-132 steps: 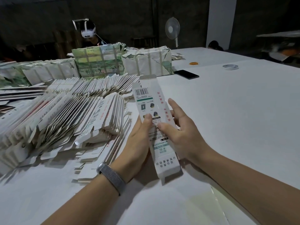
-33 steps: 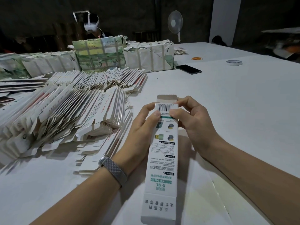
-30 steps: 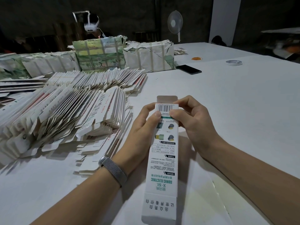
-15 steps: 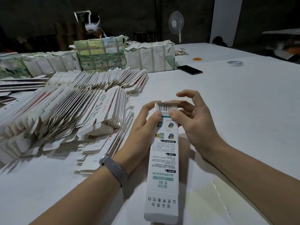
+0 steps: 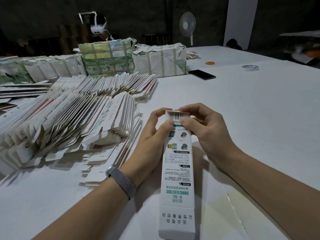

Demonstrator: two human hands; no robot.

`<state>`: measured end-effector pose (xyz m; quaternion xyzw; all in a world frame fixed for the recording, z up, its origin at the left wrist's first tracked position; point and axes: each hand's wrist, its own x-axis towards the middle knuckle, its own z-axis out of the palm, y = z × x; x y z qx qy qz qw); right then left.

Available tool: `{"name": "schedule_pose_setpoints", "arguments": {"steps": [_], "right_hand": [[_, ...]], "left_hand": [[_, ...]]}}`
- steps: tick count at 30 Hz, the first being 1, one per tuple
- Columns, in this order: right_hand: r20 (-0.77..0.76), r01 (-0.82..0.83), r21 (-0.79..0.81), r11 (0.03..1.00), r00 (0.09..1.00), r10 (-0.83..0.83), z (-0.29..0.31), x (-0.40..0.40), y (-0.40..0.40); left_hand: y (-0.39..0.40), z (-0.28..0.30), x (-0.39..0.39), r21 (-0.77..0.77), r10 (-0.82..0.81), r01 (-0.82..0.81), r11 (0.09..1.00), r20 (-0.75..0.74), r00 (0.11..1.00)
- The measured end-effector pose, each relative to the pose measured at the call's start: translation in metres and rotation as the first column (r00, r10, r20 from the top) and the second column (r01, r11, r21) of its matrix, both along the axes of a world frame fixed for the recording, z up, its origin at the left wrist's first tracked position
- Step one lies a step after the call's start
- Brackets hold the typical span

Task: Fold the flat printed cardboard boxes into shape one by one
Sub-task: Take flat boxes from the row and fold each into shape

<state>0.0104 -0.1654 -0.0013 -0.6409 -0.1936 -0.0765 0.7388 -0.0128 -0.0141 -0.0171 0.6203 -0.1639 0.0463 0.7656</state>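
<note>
A long white printed box, opened into a tube, lies lengthwise between my hands with its barcode end away from me. My left hand grips the far end from the left, thumb on the printed face. From the right, my right hand grips the same end, its fingers curled over the top flap and pressing it down onto the opening. The near end of the box hangs toward me with its flap out. A large fanned stack of flat boxes lies to the left on the white table.
Wrapped bundles of flat boxes stand at the back left. A black phone, a tape roll and an orange rubber band lie further back. A person wearing a headset sits behind the bundles. A standing fan is at the back.
The brown far flap that stood up has been folded down over the box end. My right fingers moved over the top and now press on it.
</note>
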Motion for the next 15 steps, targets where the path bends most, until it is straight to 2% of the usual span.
{"name": "schedule_pose_setpoints", "arguments": {"steps": [9,15], "right_hand": [[-0.092,0.057,0.024,0.998,0.994,-0.055,-0.0004,0.0052,-0.0005],[-0.208,-0.011,0.133,0.991,0.977,0.039,0.0017,0.0047,0.0002]], "left_hand": [[-0.0031,-0.0004,-0.0029,0.075,-0.058,0.057,0.996,0.008,0.998],[-0.0027,0.0000,-0.0038,0.109,-0.086,0.087,0.990,-0.019,0.996]]}}
